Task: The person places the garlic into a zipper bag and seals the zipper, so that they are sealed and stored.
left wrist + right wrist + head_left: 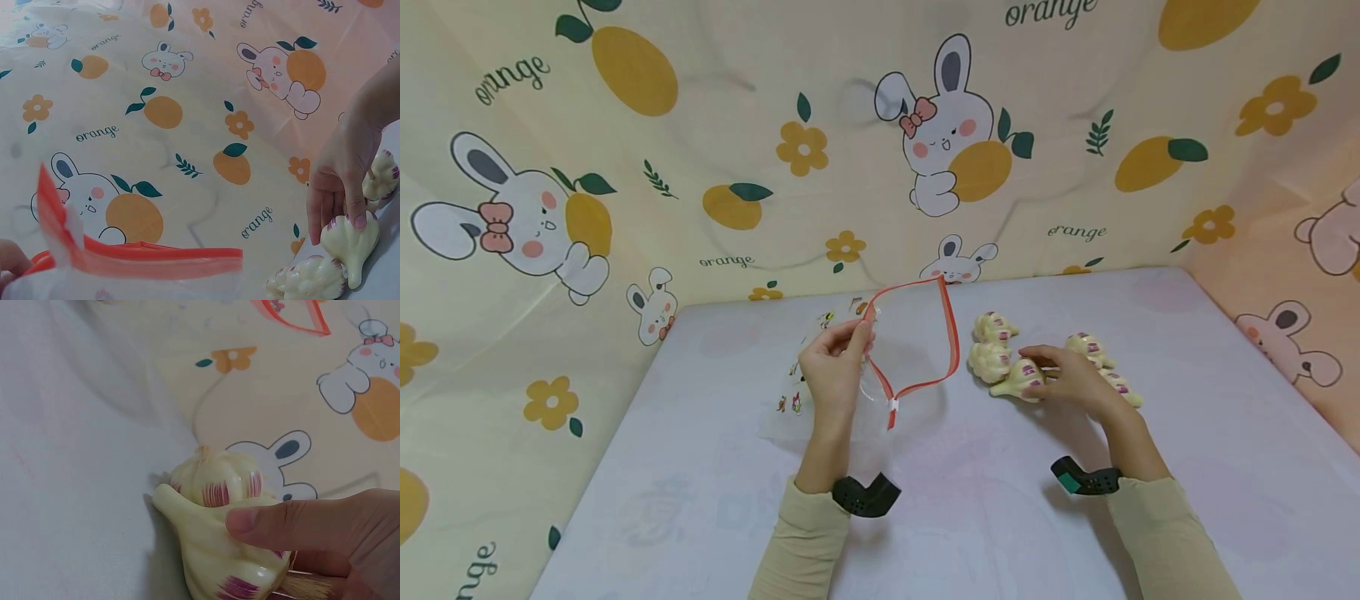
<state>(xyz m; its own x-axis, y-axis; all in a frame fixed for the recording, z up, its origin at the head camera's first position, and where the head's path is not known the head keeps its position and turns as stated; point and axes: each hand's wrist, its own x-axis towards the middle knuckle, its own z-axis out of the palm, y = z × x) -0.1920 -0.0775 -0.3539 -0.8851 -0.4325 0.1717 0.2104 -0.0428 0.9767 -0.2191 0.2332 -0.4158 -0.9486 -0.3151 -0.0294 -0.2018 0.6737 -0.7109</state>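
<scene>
My left hand (835,367) pinches one side of the mouth of a clear plastic zip bag (953,329), which has an orange-red rim and small printed pictures. Its mouth gapes wide, with a white slider (893,405) at the near corner. To the right, my right hand (1071,379) grips a cream garlic bulb (206,544) with purple streaks, thumb on top and fingers beneath, as the right wrist view shows. Another garlic bulb (989,364) lies close beside the held one. The left wrist view shows the orange-red rim (169,262) and the gripped garlic bulb (351,244).
A further garlic bulb (992,326) lies behind the others. More garlic bulbs (1086,346) lie beyond my right wrist, partly hidden by it. The table has a white cover (985,517). A printed cloth (850,200) with rabbits and oranges rises behind it.
</scene>
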